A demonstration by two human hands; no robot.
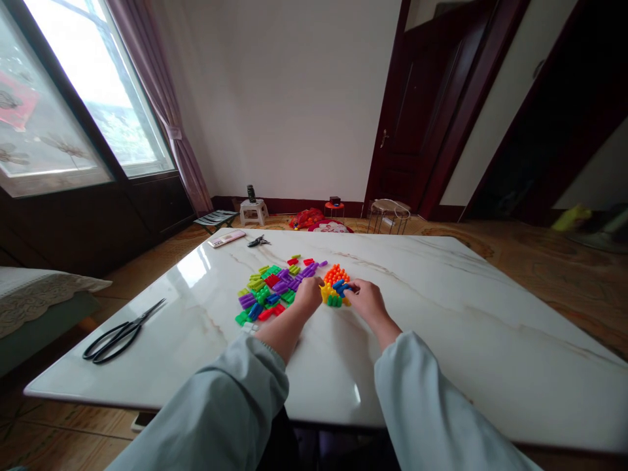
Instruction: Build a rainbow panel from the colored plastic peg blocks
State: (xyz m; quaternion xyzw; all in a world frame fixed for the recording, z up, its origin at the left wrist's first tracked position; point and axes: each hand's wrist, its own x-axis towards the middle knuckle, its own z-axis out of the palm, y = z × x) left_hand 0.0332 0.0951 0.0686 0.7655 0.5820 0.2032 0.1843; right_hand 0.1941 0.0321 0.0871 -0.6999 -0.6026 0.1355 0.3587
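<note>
Colourful plastic building blocks (272, 281) lie in a loose heap on the white marble-patterned table, left of my hands. Between my two hands is a cluster of orange blocks (336, 273), with yellow blocks (328, 294) and green blocks (334, 301) on its near side. My right hand (367, 302) is closed, thumb and fingers pinching a blue block (339, 286) against the cluster. My left hand (309, 296) is closed at the left side of the cluster, next to the yellow blocks. Its fingertips are turned away, so what they grip is hidden.
Black-handled scissors (122, 335) lie at the table's left. Small dark pliers (258, 241) and a pink phone-like item (227, 239) are near the far edge. Beyond stand a white stool (254, 210), a red stool (334, 208) and a round stool (390, 208).
</note>
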